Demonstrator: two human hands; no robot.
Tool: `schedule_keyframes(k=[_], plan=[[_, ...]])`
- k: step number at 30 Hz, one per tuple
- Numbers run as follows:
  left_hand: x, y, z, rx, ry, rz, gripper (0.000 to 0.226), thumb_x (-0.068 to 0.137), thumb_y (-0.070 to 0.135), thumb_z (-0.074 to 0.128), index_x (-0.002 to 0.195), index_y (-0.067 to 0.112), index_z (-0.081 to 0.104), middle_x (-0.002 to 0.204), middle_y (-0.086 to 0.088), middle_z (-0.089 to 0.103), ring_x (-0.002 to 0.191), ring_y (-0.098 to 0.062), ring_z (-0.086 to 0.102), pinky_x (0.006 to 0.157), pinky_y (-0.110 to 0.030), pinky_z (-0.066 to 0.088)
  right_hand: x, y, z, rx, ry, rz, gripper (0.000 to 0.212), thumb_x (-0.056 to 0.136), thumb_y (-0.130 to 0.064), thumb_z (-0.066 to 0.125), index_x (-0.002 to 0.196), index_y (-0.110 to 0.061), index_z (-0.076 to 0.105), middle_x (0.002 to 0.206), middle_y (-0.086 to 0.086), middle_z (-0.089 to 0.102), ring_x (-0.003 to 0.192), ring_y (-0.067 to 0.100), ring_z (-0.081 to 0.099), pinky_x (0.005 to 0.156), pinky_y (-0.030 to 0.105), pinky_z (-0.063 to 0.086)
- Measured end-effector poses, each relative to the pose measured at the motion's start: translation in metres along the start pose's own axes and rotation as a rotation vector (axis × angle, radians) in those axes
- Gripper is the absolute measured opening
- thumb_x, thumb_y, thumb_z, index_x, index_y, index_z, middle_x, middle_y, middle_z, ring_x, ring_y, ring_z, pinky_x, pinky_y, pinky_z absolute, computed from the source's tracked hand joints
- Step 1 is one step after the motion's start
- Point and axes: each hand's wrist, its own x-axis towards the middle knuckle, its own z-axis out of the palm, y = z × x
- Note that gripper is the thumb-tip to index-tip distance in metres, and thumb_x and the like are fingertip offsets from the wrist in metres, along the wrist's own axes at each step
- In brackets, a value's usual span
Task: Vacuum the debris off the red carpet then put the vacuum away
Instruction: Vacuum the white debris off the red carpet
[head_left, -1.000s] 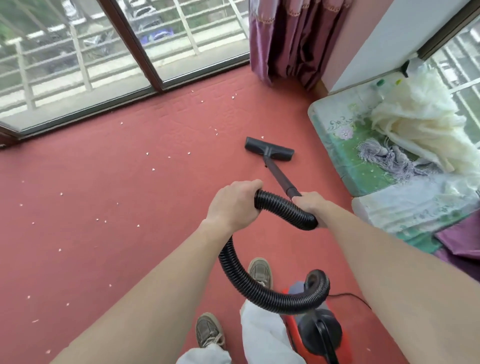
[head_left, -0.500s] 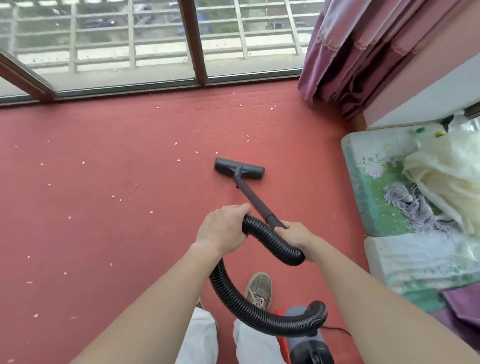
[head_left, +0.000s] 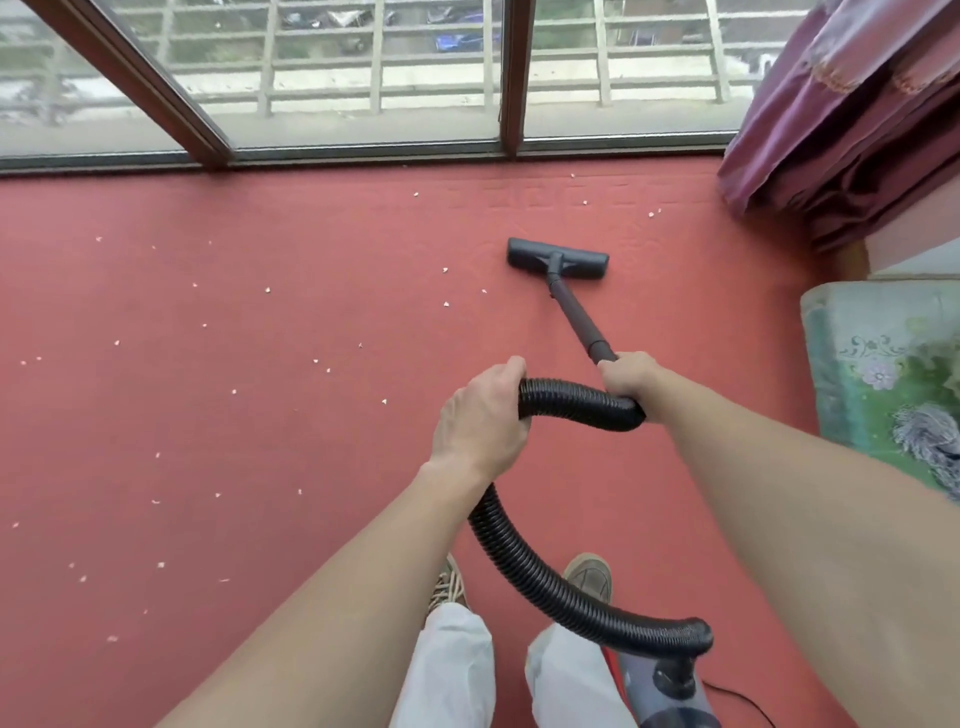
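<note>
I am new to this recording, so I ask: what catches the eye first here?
In the centre, the left hand and right hand grip the black ribbed hose. Ahead, the floor head rests on the red carpet, white debris scattered mostly to its left.

Open carpet (head_left: 260, 415) lies left; mattress (head_left: 883, 374) and curtain (head_left: 841, 119) crowd the right.
</note>
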Motion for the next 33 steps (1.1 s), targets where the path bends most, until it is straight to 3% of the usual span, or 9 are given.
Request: schedule_keyframes(k=[5, 9, 12, 16, 21, 25, 29, 33], plan=[[-0.016, -0.010, -0.002, 0.034, -0.109, -0.008, 0.018, 0.087, 0.012, 0.059, 0.087, 0.020, 0.042, 0.079, 0.004, 0.053, 0.073, -0.029, 0.056, 0.063, -0.037, 0.043, -0.042, 0.042, 0.024, 0.004, -0.044, 0.038, 0.034, 0.094, -0.024, 0.039, 0.119, -0.018, 0.061, 0.095, 0.010, 0.064, 0.091, 0.033, 0.062, 0.074, 0.034, 0.050], [-0.019, -0.006, 0.001, 0.066, -0.219, 0.078, 0.018, 0.085, 0.013, 0.058, 0.088, 0.022, 0.043, 0.085, 0.003, 0.058, 0.081, -0.031, 0.061, 0.070, -0.040, 0.051, -0.073, 0.077, 0.027, 0.057, -0.103, 0.018, 0.028, 0.094, -0.025, 0.044, 0.115, -0.024, 0.064, 0.081, 0.008, 0.065, 0.072, 0.026, 0.058, 0.066, 0.031, 0.045], [-0.019, -0.004, 0.003, 0.051, -0.253, 0.097, 0.017, 0.085, 0.014, 0.058, 0.088, 0.023, 0.043, 0.087, 0.004, 0.059, 0.083, -0.032, 0.062, 0.073, -0.042, 0.052, -0.075, 0.076, 0.018, 0.021, -0.145, -0.004, 0.028, 0.094, -0.027, 0.044, 0.116, -0.030, 0.062, 0.086, 0.010, 0.068, 0.070, 0.025, 0.058, 0.065, 0.030, 0.045], [-0.016, -0.012, -0.001, 0.014, -0.173, 0.047, 0.019, 0.088, 0.015, 0.057, 0.091, 0.021, 0.039, 0.086, 0.002, 0.054, 0.080, -0.033, 0.060, 0.068, -0.041, 0.047, -0.045, 0.039, 0.013, 0.016, -0.069, 0.000, 0.032, 0.094, -0.026, 0.042, 0.119, -0.024, 0.063, 0.087, 0.009, 0.063, 0.077, 0.027, 0.056, 0.066, 0.031, 0.044], [-0.007, -0.031, -0.017, -0.024, -0.016, -0.028, 0.019, 0.091, 0.014, 0.058, 0.094, 0.018, 0.040, 0.087, 0.000, 0.054, 0.072, -0.028, 0.050, 0.064, -0.037, 0.038, -0.006, -0.018, 0.026, 0.224, -0.004, 0.132, 0.030, 0.096, -0.021, 0.042, 0.119, -0.013, 0.059, 0.088, 0.008, 0.056, 0.065, 0.024, 0.057, 0.059, 0.034, 0.052], [-0.020, -0.046, -0.021, -0.032, -0.018, -0.074, 0.020, 0.090, 0.013, 0.058, 0.093, 0.019, 0.040, 0.086, 0.000, 0.055, 0.072, -0.029, 0.053, 0.064, -0.037, 0.040, -0.029, -0.017, 0.046, 0.310, -0.025, 0.194, 0.024, 0.099, -0.025, 0.042, 0.115, -0.012, 0.056, 0.084, 0.007, 0.055, 0.062, 0.023, 0.056, 0.054, 0.034, 0.052], [-0.042, -0.054, -0.021, -0.043, -0.085, -0.048, 0.017, 0.089, 0.014, 0.057, 0.094, 0.021, 0.044, 0.087, 0.002, 0.056, 0.078, -0.030, 0.058, 0.069, -0.040, 0.048, -0.064, 0.019, 0.057, 0.176, -0.078, 0.116, 0.028, 0.096, -0.025, 0.045, 0.109, -0.008, 0.062, 0.080, 0.009, 0.057, 0.063, 0.023, 0.052, 0.058, 0.029, 0.044], [-0.064, -0.062, -0.016, -0.067, -0.187, -0.024, 0.018, 0.086, 0.012, 0.058, 0.093, 0.024, 0.046, 0.091, 0.003, 0.058, 0.086, -0.031, 0.062, 0.070, -0.038, 0.046, -0.107, 0.034, 0.058, -0.030, -0.265, -0.015, 0.024, 0.094, -0.027, 0.048, 0.107, -0.020, 0.066, 0.080, 0.008, 0.065, 0.063, 0.021, 0.055, 0.062, 0.030, 0.043]])
